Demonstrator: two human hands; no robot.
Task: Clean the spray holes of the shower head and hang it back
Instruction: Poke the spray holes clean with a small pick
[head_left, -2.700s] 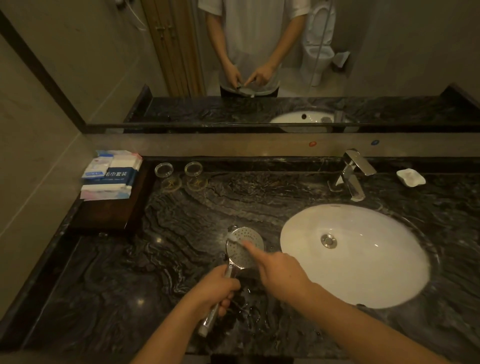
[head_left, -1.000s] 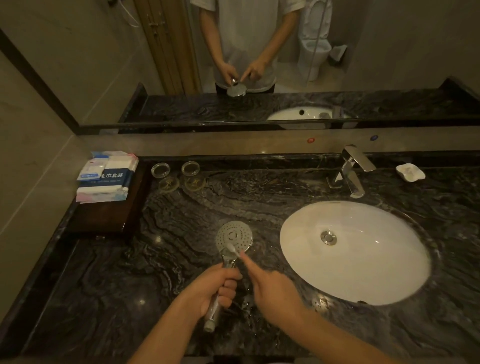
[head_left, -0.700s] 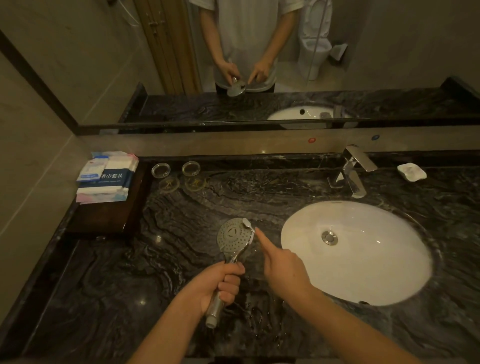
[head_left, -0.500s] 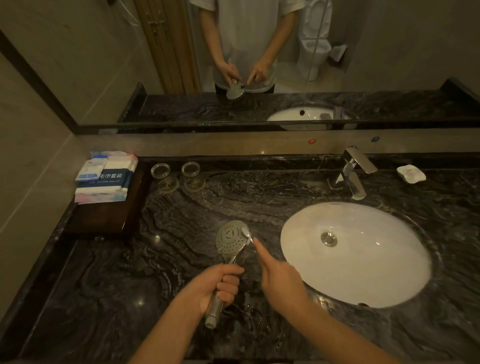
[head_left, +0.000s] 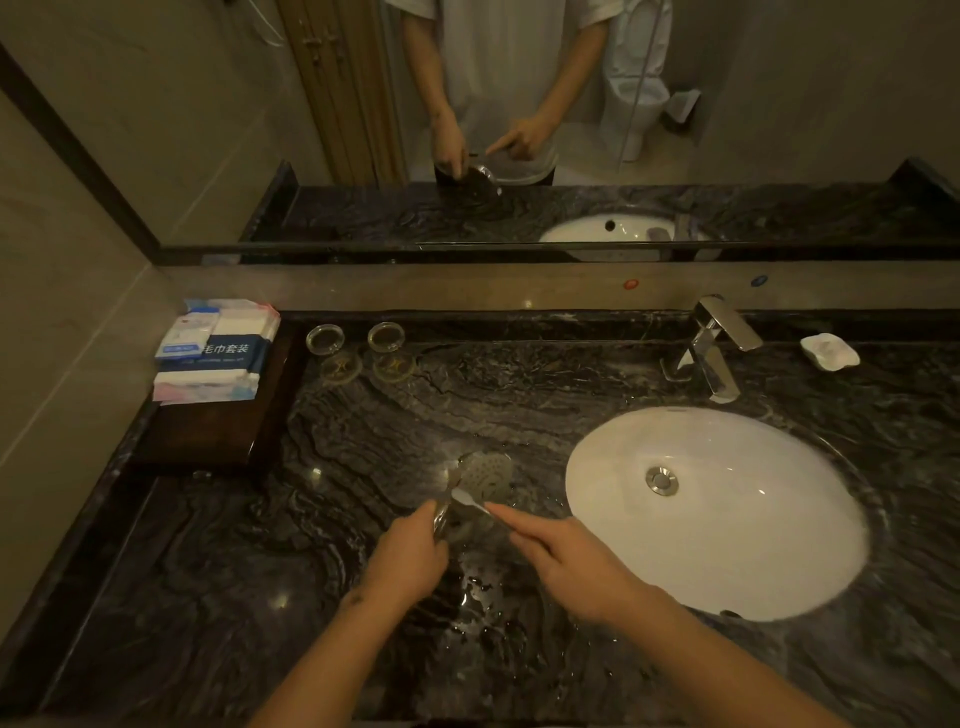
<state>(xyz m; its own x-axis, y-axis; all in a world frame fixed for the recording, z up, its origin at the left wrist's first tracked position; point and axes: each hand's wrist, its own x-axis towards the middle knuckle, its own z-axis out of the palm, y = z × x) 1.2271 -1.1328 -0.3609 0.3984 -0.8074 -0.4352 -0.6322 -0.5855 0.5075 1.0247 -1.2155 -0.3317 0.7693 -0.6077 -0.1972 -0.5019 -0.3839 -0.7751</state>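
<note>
Surface: dark veined marble surface (head_left: 363, 415), wet near the front edge.
Basin: white oval basin (head_left: 727, 545), set in at right.
Left hand: left hand (head_left: 410, 564) curled round the shower head's handle.
Right hand: right hand (head_left: 566, 564) pinching the brush, forefinger stretched along it.
Shower head: shower head (head_left: 485, 473) above the surface, left of the basin, blurred.
Brush: small brush (head_left: 467, 500), tip on the spray face.
</note>
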